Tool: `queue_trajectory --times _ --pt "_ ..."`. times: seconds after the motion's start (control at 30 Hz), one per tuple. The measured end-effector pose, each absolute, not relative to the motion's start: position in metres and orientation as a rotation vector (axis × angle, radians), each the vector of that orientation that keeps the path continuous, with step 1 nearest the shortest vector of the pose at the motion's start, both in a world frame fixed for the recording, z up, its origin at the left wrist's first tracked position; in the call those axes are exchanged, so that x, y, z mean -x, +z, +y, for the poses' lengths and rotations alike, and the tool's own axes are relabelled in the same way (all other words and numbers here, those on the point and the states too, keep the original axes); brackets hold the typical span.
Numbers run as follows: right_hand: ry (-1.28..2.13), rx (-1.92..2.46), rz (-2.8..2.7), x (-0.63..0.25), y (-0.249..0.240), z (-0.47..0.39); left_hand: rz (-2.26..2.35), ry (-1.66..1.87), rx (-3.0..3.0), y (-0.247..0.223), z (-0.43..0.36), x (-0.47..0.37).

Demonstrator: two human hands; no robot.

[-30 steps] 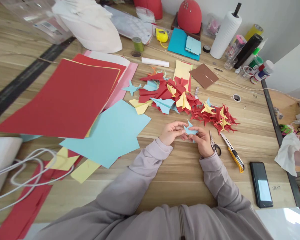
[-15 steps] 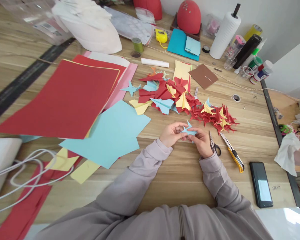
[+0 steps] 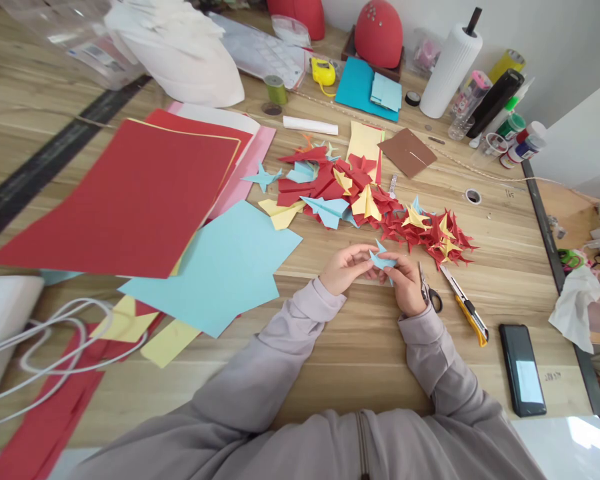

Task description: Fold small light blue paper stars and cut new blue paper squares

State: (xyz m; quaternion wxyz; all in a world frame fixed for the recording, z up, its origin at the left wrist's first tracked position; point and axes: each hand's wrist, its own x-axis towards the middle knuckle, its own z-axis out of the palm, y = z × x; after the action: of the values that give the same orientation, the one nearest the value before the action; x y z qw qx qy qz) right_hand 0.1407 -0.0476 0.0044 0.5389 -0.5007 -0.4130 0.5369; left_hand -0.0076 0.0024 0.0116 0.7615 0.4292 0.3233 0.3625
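Note:
A small light-blue folded paper star (image 3: pixel 381 261) with pointed tips is pinched between both hands. My left hand (image 3: pixel 344 268) has thumb and forefinger closed on its left side. On the other side, the fingers of my right hand (image 3: pixel 405 281) grip it too, hiding part of the paper. Just beyond the hands lies a heap of red folded paper pieces (image 3: pixel 397 217), with yellow and blue ones among it. Scissors (image 3: pixel 434 299) lie close by my right wrist, partly covered by it. To their right is a yellow utility knife (image 3: pixel 465 307).
Large red paper sheets (image 3: pixel 130 193) and light-blue sheets (image 3: pixel 215 267) spread at left, near white cables (image 3: pixel 75 333). A black phone (image 3: pixel 523 370) lies at right. A tape measure (image 3: pixel 323 71), brown paper (image 3: pixel 408 153) and bottles (image 3: pixel 523 143) stand toward the back.
The blue paper star has turned slightly in the fingers and shifted a little to the right. Both hands keep their places, and the things on the table have not moved.

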Motion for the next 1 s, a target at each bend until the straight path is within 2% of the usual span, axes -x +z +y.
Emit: queue_trajectory --times 1.0 --pt "1.250 1.196 -0.936 -0.1398 0.0047 -0.0460 0.719 0.848 -1.047 0.0077 0.0002 0.0062"
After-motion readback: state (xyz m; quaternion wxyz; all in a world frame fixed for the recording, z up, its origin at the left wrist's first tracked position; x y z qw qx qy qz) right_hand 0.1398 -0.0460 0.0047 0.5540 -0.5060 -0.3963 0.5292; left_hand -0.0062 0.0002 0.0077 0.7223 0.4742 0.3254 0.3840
